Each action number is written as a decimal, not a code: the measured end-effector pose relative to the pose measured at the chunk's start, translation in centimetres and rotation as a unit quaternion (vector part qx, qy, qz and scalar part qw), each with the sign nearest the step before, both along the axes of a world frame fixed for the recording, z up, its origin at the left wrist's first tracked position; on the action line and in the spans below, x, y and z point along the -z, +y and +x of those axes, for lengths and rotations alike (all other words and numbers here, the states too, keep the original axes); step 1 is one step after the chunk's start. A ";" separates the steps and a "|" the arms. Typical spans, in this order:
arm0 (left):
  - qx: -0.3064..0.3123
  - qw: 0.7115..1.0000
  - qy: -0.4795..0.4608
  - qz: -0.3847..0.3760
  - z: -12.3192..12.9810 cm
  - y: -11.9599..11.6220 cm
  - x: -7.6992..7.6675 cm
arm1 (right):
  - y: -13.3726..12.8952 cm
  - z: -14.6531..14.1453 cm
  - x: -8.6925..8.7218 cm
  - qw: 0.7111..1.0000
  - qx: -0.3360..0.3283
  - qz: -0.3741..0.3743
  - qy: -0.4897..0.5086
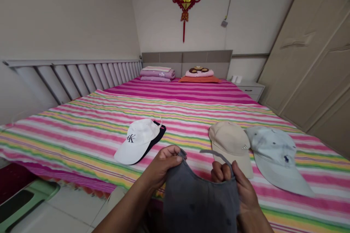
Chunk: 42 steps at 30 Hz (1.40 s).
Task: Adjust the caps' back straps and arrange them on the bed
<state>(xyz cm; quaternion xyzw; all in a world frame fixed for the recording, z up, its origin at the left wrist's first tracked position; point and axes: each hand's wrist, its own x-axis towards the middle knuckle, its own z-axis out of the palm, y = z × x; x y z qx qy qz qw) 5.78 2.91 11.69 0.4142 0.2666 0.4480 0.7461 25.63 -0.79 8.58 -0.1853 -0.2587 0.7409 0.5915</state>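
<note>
Between my two hands hangs a dark grey baseball cap (199, 200), its back opening and loose strap facing up. My left hand (168, 162) pinches one side of the opening at the strap's short end. On the other side my right hand (240, 185) grips the edge, with the long strap end sticking out over its fingers. Beyond my left hand lies a white cap (140, 138) with black letters, on top of a black cap (161, 133). Past my right hand are a beige cap (228, 136) and, touching it, a pale blue cap (276, 153).
The caps lie on a bed with a striped sheet (82, 127). Folded purple bedding (157, 74) and a pink and orange stack (199, 76) lie by the headboard (161, 58). A green stool (30, 200) stands at lower left, a white nightstand (253, 89) at far right.
</note>
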 end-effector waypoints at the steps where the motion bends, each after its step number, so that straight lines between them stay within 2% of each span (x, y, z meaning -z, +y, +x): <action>1: 0.007 1.000 0.004 0.009 0.1 -0.2 -0.2 | 0.0 0.0 -0.2 1.000 0.013 0.006 -0.011; 4: 0.019 0.999 0.016 0.032 0.3 -0.8 -0.7 | 0.0 0.3 -0.6 0.998 0.040 0.014 -0.045; 10: 0.022 0.997 0.054 0.043 0.9 -1.0 -0.8 | 0.2 0.9 -1.5 0.990 0.043 0.012 -0.136; 16: 0.028 0.992 0.098 0.069 1.6 -1.1 -0.7 | 0.0 0.5 -3.5 0.953 0.046 0.066 -0.291; 21: 0.037 0.994 0.077 0.062 2.3 -1.1 -0.3 | 0.0 -0.8 -3.8 0.919 0.028 0.064 -0.387; 24: 0.041 0.998 0.028 0.037 2.6 -0.8 0.3 | 0.1 -1.6 -3.5 0.920 0.023 0.047 -0.389; 27: 0.041 0.998 0.026 0.033 2.9 -0.7 0.8 | 0.2 -2.1 -3.0 0.931 -0.001 0.028 -0.364; 29: 0.019 0.996 0.058 0.069 2.9 -0.8 1.1 | 0.4 -2.3 -2.7 0.941 0.001 0.013 -0.337; 31: -0.016 0.984 0.116 0.138 2.8 -1.0 1.3 | 0.5 -2.5 -2.4 0.949 0.015 0.009 -0.315; 33: -0.067 0.952 0.190 0.229 2.7 -1.2 1.4 | 0.5 -2.7 -2.2 0.954 0.025 0.010 -0.298; 36: -0.155 0.878 0.275 0.360 2.4 -1.6 1.6 | 0.5 -3.0 -2.0 0.959 0.026 0.006 -0.284; 38: -0.191 0.846 0.292 0.402 2.3 -1.7 1.7 | 0.5 -3.1 -2.0 0.961 0.022 0.002 -0.276; 39: -0.200 0.846 0.289 0.401 2.3 -1.8 1.7 | 0.5 -3.2 -1.9 0.963 0.020 0.003 -0.271; 40: -0.203 0.857 0.280 0.382 2.3 -1.9 1.7 | 0.5 -3.3 -1.9 0.965 0.019 0.004 -0.263; 42: -0.186 0.910 0.232 0.289 2.5 -2.0 1.9 | 0.5 -3.3 -1.8 0.970 0.020 0.003 -0.241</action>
